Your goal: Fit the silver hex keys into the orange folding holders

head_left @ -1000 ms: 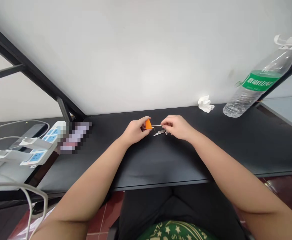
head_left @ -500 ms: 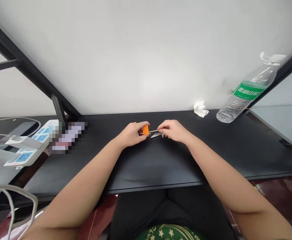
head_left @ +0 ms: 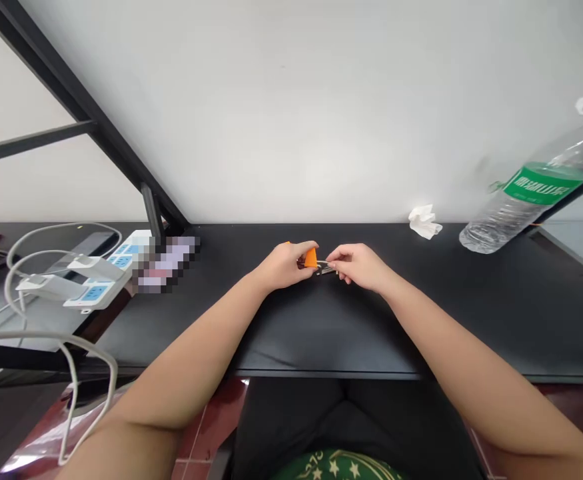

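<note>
My left hand [head_left: 285,265] is closed around a small orange holder [head_left: 311,257] over the middle of the black desk [head_left: 321,320]. Thin silver metal keys [head_left: 325,268] stick out of the holder to the right. My right hand [head_left: 358,265] pinches those keys right next to the holder. Both hands hover just above the desk surface, and the fingers hide most of the holder and the keys.
A white and blue power strip [head_left: 104,273] with plugs and white cables [head_left: 46,333] lies at the left. A crumpled tissue [head_left: 424,222] sits by the wall. At the far right a clear water bottle [head_left: 536,190] with a green label stands on the desk.
My right hand has moved closer to the orange holder, and less of the silver keys shows between the hands. The camera view shifted slightly.
</note>
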The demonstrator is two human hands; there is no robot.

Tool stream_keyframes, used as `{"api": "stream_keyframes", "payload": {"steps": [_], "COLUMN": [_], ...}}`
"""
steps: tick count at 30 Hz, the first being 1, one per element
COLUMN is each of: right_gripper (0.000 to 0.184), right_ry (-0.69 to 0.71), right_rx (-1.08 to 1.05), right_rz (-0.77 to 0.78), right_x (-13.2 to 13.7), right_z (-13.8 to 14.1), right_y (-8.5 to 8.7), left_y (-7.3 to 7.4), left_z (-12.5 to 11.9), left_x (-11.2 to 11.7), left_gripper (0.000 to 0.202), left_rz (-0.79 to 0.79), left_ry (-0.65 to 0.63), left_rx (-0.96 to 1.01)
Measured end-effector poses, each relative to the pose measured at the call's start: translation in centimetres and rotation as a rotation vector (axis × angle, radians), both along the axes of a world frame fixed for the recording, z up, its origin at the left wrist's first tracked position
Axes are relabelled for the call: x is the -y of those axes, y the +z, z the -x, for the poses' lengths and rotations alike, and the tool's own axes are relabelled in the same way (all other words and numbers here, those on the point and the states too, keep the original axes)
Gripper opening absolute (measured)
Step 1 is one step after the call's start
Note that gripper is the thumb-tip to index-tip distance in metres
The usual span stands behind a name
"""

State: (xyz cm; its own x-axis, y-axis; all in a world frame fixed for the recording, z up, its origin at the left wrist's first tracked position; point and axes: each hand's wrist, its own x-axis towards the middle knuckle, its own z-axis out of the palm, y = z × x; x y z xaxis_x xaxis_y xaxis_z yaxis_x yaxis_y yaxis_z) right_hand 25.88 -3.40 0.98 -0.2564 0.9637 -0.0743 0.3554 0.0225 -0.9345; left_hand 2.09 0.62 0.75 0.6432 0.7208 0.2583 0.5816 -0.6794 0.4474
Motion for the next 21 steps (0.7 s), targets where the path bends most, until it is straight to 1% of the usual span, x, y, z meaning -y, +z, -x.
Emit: {"api": "stream_keyframes", "payload": {"steps": [3, 5, 7, 9, 11, 12, 13, 15, 17, 21], "right_gripper": [0.010, 0.017, 0.022, 0.020, 0.015, 0.011, 0.008, 0.008, 0.012, 0.016], "right_ry": [-0.038, -0.055, -0.049, -0.035, -0.014, 0.005, 0.046, 0.141, 0.206, 0.217], "right_rx": [-0.223, -0.349, -0.357, -0.218, 0.042, 0.199, 0.349, 0.567, 0.691, 0.897], "right_rz": [0.066, 0.093, 0.093, 0.036, -0.094, -0.190, -0.277, -0.378, -0.406, -0.408], "right_x": [0.2, 0.2, 0.1, -0.2, -0.5, -0.7, -0.8, -1.0, -0.9, -0.1], "right_z": [1.6, 2.3, 2.2, 1.4, 0.0, -0.6, -1.2, -1.8, -1.7, -0.3], "right_y": [-0.5, -0.7, -0.7, -0.6, -0.4, -0.4, -0.5, -0.7, -0.9, -0.8], "left_y": [0.0, 0.0, -0.1, -0.2, -0.5, -0.6, -0.7, -0.9, -1.1, -1.4], "left_z": [-0.8, -1.4, -1.7, -1.5, -1.0, -0.7, -0.3, 0.3, 0.7, 0.7], "left_x": [0.4, 0.7, 0.8, 0.6, 0.1, -0.2, -0.5, -1.0, -1.3, -1.4], "left_gripper": [0.035, 0.029, 0.025, 0.030, 0.040, 0.044, 0.047, 0.051, 0.055, 0.060], "left_rz": [-0.095, -0.137, -0.138, -0.111, -0.069, -0.048, -0.025, 0.018, 0.040, 0.002], "left_ry": [-0.001, -0.016, -0.028, -0.008, 0.027, 0.041, 0.053, 0.068, 0.080, 0.080], "left_rx": [0.000, -0.017, -0.040, -0.038, -0.010, 0.008, 0.028, 0.066, 0.088, 0.071]}}
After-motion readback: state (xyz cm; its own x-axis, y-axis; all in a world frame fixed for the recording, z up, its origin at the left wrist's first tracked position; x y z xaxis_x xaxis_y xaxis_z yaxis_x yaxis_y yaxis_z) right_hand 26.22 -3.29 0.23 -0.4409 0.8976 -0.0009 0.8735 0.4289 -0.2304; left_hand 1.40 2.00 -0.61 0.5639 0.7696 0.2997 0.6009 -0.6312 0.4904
